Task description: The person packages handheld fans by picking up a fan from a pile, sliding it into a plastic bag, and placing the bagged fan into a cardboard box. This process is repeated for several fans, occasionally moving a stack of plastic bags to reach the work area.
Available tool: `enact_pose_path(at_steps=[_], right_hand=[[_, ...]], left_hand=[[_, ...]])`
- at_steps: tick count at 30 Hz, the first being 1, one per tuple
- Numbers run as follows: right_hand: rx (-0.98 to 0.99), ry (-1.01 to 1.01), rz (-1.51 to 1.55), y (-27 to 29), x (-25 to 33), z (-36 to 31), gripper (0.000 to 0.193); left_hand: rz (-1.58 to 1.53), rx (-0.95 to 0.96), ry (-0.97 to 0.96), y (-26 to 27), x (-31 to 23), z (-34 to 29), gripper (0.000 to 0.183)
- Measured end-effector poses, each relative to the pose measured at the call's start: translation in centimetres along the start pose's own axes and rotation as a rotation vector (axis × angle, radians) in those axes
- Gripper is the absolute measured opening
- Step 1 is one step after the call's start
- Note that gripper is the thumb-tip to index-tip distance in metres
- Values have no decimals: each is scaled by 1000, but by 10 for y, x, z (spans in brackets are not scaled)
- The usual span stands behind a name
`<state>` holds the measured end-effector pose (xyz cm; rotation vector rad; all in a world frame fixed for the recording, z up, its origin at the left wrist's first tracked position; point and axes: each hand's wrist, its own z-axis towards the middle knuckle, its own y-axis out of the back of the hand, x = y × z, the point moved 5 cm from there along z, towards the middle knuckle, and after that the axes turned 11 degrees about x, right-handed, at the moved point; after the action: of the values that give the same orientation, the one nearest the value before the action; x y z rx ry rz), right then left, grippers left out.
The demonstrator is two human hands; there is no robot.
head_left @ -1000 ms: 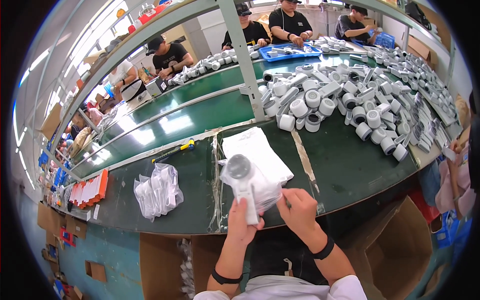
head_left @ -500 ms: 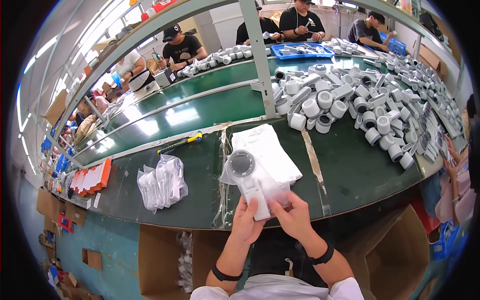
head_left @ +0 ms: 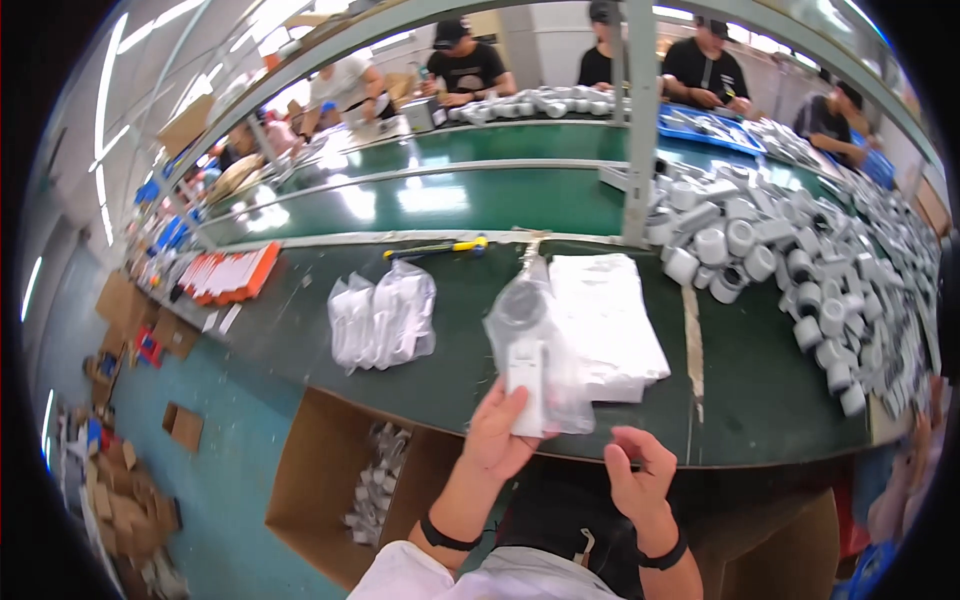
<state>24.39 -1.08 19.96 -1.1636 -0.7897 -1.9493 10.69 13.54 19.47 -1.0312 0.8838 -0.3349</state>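
Observation:
My left hand (head_left: 498, 432) is closed round the handle of a white handheld fan (head_left: 525, 375), its thumb lying on top. A clear plastic bag (head_left: 570, 395) encloses the fan, whose round grey head points away from me. To the right, my right hand (head_left: 642, 472) is apart from the bag, fingers loosely bent and thumb apart, with nothing in it. Just beyond the bagged fan, to its right, lies a stack of white plastic bags (head_left: 605, 325). Several bagged fans (head_left: 382, 318) lie together on the bench at the left.
A large heap of white fans (head_left: 800, 260) covers the right of the bench. A yellow-and-black tool (head_left: 435, 247) and an orange box of white cards (head_left: 230, 275) lie left. Below stands a cardboard box (head_left: 320, 490) holding fans. Co-workers (head_left: 468, 65) sit across the green conveyor (head_left: 400, 205).
My right hand has let go of the bagged fan and moved away to the right. My left hand still holds it. The whole view has turned left.

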Motion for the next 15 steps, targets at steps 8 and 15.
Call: enact_pose_path(at_steps=[8, 15], right_hand=[[79, -264, -16, 13, -66, -12, 11], [23, -208, -149, 11, -59, -6, 11]], left_hand=[[1245, -893, -677, 66, -234, -98, 47], [1420, -1311, -546, 191, -325, -142, 49]])
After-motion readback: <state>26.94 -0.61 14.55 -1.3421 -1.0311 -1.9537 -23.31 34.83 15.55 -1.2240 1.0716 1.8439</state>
